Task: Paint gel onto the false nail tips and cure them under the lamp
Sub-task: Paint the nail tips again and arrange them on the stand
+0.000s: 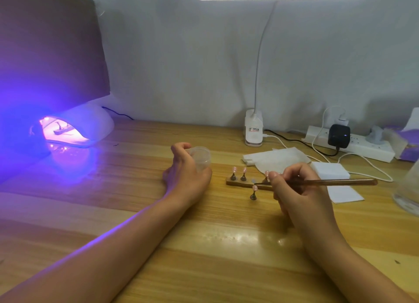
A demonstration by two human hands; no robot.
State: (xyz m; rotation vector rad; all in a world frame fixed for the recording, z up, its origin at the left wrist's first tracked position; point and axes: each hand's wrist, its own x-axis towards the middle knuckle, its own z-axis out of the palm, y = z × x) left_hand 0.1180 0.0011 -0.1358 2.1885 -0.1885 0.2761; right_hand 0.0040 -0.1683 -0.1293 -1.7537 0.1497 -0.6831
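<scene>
1. Right hand (294,189) pinches a slim brown brush (328,182), long axis sideways, bristles pointing left to a pink nail tip (254,187) just left of that hand.
2. Left hand (186,170) curls round a clear plastic cup (201,157).

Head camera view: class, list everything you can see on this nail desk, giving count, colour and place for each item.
curing lamp: one, white, glowing purple, far left.
desk lamp: one, white, back centre.
power strip: one, white, back right, black adapter plugged in.
holder: one, brown, centre of the table.
tissue: one, white, behind the holder.
pad stack: one, white, right of the holder.
clear container: one, right edge.
nail tips: four, pink, three at the holder, one just in front.
brush: one, brown, held over the holder.
cup: one, clear, held left of the holder.
left hand: one, grips the cup.
right hand: one, fingers pinch the brush.
</scene>
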